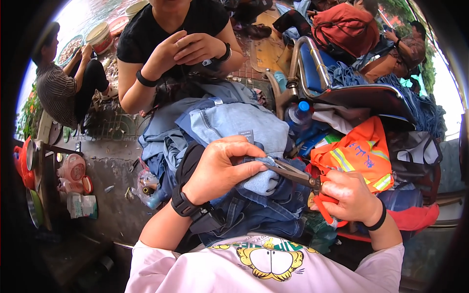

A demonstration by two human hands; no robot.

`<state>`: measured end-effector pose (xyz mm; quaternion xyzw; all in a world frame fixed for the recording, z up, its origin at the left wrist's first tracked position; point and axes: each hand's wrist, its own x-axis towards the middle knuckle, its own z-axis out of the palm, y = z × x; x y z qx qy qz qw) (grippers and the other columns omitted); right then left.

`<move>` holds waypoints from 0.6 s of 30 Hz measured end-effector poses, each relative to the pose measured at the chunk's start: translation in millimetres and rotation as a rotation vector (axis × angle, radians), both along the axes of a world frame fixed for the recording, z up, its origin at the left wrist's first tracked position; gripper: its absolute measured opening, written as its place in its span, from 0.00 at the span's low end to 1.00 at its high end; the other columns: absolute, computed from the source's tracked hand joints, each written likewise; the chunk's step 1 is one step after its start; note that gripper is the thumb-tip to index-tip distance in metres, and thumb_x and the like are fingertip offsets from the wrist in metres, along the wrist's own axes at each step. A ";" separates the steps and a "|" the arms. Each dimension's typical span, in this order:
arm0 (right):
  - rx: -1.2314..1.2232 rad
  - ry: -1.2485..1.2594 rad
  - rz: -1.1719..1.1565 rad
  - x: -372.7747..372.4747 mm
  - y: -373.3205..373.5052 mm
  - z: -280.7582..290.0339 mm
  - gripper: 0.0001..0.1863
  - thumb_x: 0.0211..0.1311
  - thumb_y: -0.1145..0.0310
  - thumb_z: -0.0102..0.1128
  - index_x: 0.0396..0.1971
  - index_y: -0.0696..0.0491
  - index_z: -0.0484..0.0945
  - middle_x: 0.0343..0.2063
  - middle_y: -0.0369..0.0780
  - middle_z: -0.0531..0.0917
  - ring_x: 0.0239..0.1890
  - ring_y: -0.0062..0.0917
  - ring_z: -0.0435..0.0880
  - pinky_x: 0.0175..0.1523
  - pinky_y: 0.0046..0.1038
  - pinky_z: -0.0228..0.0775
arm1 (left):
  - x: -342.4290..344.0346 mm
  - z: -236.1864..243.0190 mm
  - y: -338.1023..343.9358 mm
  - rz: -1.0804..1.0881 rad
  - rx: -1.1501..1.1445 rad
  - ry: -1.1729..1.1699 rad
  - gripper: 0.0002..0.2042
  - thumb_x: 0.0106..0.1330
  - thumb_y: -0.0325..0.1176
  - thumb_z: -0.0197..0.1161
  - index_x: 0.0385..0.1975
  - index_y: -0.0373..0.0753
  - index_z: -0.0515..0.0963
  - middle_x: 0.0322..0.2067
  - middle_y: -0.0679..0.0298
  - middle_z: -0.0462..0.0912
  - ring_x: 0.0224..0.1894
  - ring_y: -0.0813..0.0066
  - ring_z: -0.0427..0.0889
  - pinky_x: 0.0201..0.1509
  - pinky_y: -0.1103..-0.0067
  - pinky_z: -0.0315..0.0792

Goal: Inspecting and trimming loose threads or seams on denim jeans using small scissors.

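My left hand (217, 168) pinches the edge of a small folded piece of light blue denim (260, 181) over my lap, thumb and fingers closed on it. My right hand (349, 194) is wrapped round the red-orange handles of dark metal scissors (300, 177). The blades lie across the denim beside my left thumb; whether they touch it I cannot tell. Dark blue jeans (234, 215) lie beneath, and pale jeans (234, 122) are heaped just beyond my hands.
A co-worker (173, 58) sits opposite with hands together; others sit at left (58, 93) and back right (342, 29). At right are a metal-framed chair (317, 68), a water bottle (300, 117) and an orange reflective vest (354, 151). Plastic containers (73, 168) lie at left.
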<state>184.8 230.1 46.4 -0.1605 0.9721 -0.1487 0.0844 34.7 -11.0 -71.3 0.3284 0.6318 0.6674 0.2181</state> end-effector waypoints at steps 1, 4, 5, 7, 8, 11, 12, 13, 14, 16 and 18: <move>0.012 0.009 0.013 -0.6 -0.6 0.9 0.19 0.45 0.56 0.77 0.21 0.54 0.78 0.20 0.39 0.72 0.18 0.35 0.75 0.23 0.35 0.64 | 0.1 0.9 -0.6 0.000 -0.001 -0.003 0.07 0.56 0.27 0.73 0.34 0.36 0.85 0.24 0.69 0.74 0.25 0.84 0.69 0.28 0.83 0.63; 0.026 0.025 0.033 -3.2 -1.7 0.9 0.19 0.46 0.56 0.77 0.22 0.54 0.78 0.21 0.39 0.73 0.18 0.35 0.76 0.22 0.35 0.65 | -1.0 -1.2 0.2 -0.011 0.012 0.015 0.08 0.56 0.27 0.73 0.34 0.35 0.85 0.24 0.69 0.76 0.25 0.84 0.69 0.29 0.83 0.64; 0.029 0.032 0.039 -4.3 -1.9 0.7 0.19 0.46 0.56 0.76 0.22 0.54 0.78 0.21 0.40 0.73 0.18 0.35 0.76 0.22 0.35 0.65 | -1.6 -0.4 -0.2 -0.010 0.011 0.016 0.08 0.56 0.27 0.73 0.34 0.35 0.85 0.24 0.69 0.76 0.25 0.84 0.69 0.29 0.83 0.64; 0.034 0.036 0.049 -5.6 -1.6 0.1 0.18 0.47 0.56 0.76 0.22 0.54 0.78 0.21 0.40 0.73 0.18 0.35 0.76 0.22 0.35 0.65 | -2.2 0.5 -0.2 -0.009 -0.019 0.047 0.08 0.57 0.27 0.73 0.35 0.35 0.84 0.24 0.69 0.77 0.25 0.84 0.70 0.29 0.83 0.65; 0.039 0.040 0.059 -6.1 -1.4 0.0 0.18 0.47 0.56 0.76 0.22 0.54 0.78 0.21 0.40 0.73 0.18 0.35 0.77 0.22 0.35 0.64 | -2.4 -0.1 0.3 -0.008 -0.019 0.047 0.08 0.57 0.27 0.73 0.35 0.35 0.84 0.24 0.69 0.77 0.25 0.84 0.70 0.29 0.83 0.65; 0.055 -0.001 0.073 -5.5 -1.8 2.0 0.18 0.49 0.56 0.75 0.21 0.54 0.78 0.20 0.40 0.73 0.17 0.35 0.76 0.21 0.35 0.64 | -1.4 0.1 -0.4 -0.014 -0.009 0.039 0.07 0.57 0.27 0.73 0.34 0.35 0.84 0.24 0.69 0.77 0.25 0.83 0.70 0.29 0.83 0.65; 0.054 -0.001 0.074 -4.8 -1.3 1.6 0.18 0.49 0.56 0.75 0.21 0.54 0.78 0.20 0.40 0.73 0.17 0.35 0.76 0.21 0.35 0.64 | -1.1 1.2 -0.2 -0.012 -0.012 0.027 0.08 0.56 0.27 0.73 0.33 0.35 0.84 0.24 0.68 0.77 0.26 0.81 0.72 0.30 0.82 0.64; 0.059 -0.007 0.084 -3.6 -0.8 0.7 0.18 0.50 0.56 0.75 0.21 0.54 0.78 0.19 0.40 0.72 0.17 0.35 0.75 0.21 0.35 0.63 | -1.0 1.9 0.0 -0.010 -0.014 0.014 0.08 0.54 0.27 0.73 0.33 0.35 0.84 0.24 0.67 0.78 0.27 0.79 0.74 0.30 0.81 0.64; 0.064 -0.014 0.094 -3.0 -0.3 0.3 0.18 0.51 0.56 0.74 0.20 0.54 0.78 0.19 0.40 0.72 0.16 0.35 0.75 0.20 0.35 0.63 | -1.0 2.1 0.5 -0.010 -0.015 0.014 0.08 0.54 0.27 0.73 0.33 0.35 0.84 0.24 0.67 0.78 0.27 0.79 0.74 0.30 0.81 0.64; 0.077 -0.037 0.104 -3.7 -0.7 3.0 0.18 0.51 0.56 0.74 0.20 0.53 0.78 0.19 0.39 0.71 0.16 0.35 0.74 0.20 0.35 0.63 | -1.0 2.2 -0.5 -0.024 -0.018 -0.003 0.08 0.54 0.27 0.74 0.32 0.35 0.84 0.24 0.66 0.78 0.27 0.78 0.74 0.31 0.81 0.65; 0.093 -0.062 0.113 -4.1 -0.8 3.9 0.17 0.52 0.56 0.73 0.20 0.53 0.78 0.18 0.39 0.71 0.16 0.35 0.74 0.20 0.35 0.62 | -1.9 -0.3 -1.3 -0.031 -0.011 -0.004 0.08 0.54 0.27 0.74 0.32 0.34 0.84 0.24 0.66 0.78 0.28 0.78 0.75 0.32 0.80 0.65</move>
